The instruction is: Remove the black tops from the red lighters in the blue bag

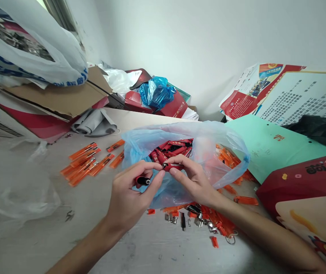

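My right hand (193, 179) pinches a red lighter (174, 166) with a dark end between thumb and fingers. The thumb and index finger of my left hand (135, 190) meet at that dark end. Curled in the other left fingers is a second lighter (143, 181), black with a round metallic tip. Both hands are over a thin blue plastic bag (140, 139), which lies open on the table. Inside it, several red lighters (177, 146) are heaped, partly hidden by my hands.
Orange lighters (80, 167) lie on the table at left; more orange pieces (231, 161) are at right. Small metal caps (199, 220) and orange scraps lie in front. A clear plastic bag (14, 190), a cardboard box (60, 95) and a green board (254, 144) surround the table.
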A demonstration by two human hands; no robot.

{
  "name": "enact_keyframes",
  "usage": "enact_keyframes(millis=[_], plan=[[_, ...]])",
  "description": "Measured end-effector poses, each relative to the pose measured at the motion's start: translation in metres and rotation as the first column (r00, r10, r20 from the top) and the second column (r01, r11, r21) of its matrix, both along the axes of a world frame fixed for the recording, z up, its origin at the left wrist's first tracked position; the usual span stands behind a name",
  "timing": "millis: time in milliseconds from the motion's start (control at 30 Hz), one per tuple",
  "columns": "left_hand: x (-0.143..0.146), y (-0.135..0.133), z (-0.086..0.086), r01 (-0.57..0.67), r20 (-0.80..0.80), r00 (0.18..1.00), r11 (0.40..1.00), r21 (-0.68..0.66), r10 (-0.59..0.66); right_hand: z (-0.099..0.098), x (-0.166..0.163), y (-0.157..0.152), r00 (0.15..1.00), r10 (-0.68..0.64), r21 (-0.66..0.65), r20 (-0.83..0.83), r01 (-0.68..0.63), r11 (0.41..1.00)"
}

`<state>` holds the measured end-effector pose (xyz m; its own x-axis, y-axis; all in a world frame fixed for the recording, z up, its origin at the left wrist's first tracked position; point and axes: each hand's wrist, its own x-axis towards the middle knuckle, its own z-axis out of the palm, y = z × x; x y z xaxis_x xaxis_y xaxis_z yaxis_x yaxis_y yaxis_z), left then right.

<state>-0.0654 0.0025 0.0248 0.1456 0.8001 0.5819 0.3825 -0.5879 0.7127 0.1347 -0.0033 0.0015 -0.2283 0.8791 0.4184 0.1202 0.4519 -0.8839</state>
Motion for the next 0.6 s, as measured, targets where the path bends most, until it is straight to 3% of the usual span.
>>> enact_keyframes(millis=[200,433,600], plan=[[0.001,-0.002,0.002,0.020,0.080,0.997,0.988,-0.153,-0.007,0.005,-0.001,-0.002,0.980,-0.131,0.295,0.148,0.083,0.952],[-0.003,0.001,0.008,0.125,0.142,0.987,0.910,-0.396,-0.074,0.005,0.000,-0.003,0.958,-0.186,0.389,0.219,0.089,0.917],[-0.008,0.005,0.012,0.195,0.149,0.979,0.866,-0.460,-0.141,0.001,0.001,0.000,0.948,-0.211,0.457,0.240,0.082,0.886]])
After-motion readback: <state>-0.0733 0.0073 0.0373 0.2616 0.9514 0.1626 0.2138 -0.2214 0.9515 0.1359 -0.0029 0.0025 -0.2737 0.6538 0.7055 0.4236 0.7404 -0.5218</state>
